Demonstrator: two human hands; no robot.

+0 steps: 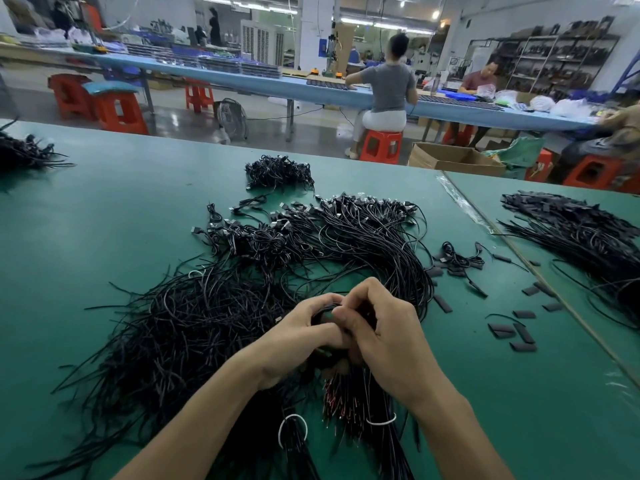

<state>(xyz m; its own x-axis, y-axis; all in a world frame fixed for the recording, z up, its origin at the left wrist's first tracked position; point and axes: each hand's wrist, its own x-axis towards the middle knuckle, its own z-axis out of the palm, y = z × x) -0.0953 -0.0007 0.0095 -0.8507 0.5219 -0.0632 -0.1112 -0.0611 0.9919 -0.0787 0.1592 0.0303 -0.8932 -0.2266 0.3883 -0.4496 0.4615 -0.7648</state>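
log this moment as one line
work: both hands hold a black cable | left hand: grips it | right hand: pinches it | under: cable pile on green table

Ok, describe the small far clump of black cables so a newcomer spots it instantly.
Start at the green table. Beyond the big cable heap, near the far edge, sits the small clump. Unlike the heap, it is a tight tangled ball lying apart.

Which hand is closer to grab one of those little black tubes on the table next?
Probably the right hand. The little black tubes lie on the green table on its side, while the left hand would have to cross over. Both hands hold the coiled black cable.
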